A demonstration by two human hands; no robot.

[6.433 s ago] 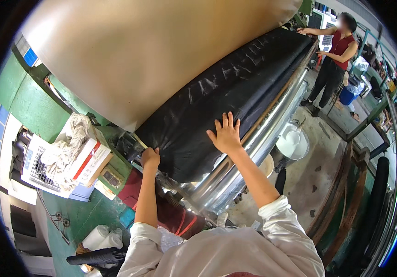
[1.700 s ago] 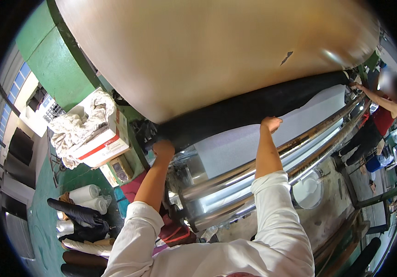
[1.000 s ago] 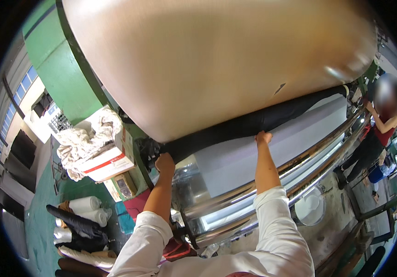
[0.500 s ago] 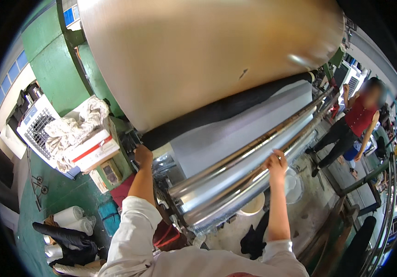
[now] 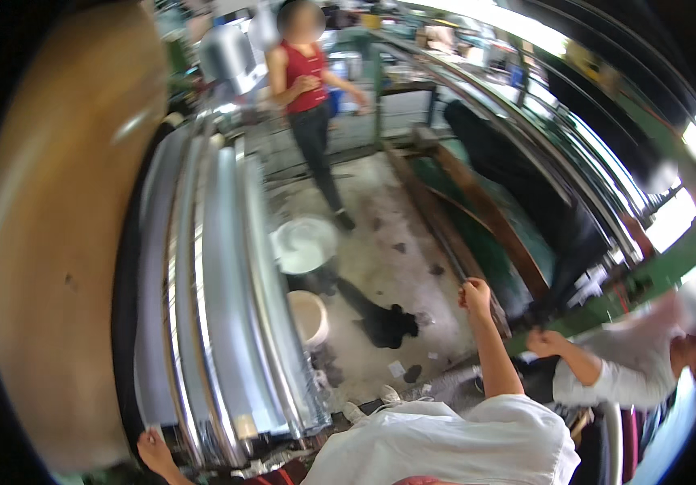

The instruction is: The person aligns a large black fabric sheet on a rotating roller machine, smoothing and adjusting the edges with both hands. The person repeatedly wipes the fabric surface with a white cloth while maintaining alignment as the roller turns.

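Note:
My left hand [image 5: 154, 450] is closed at the near end of a strip of black cloth [image 5: 127, 307], which runs along the large bronze-coloured drum [image 5: 65, 226]. Whether its fingers grip the cloth's edge or something else there, I cannot make out. Beside the cloth a pale sheet [image 5: 154, 323] passes to several shiny metal rollers [image 5: 222, 339]. Away from the machine, over the floor to the right, my right hand [image 5: 475, 297] is raised with its fingers curled closed. What it holds, if anything, is too small to tell.
A white tub [image 5: 303, 242] and a cream bucket [image 5: 309, 318] stand beside the rollers, with black cloth [image 5: 388, 323] on the floor. Brown beams [image 5: 493, 222] lie right. One person in a red top [image 5: 306, 77] stands ahead; another in white [image 5: 627, 376] is close at right.
My view has swung to the right, so the drum is now at the left. My right hand has moved off the rollers; my left hand stays at the cloth's end.

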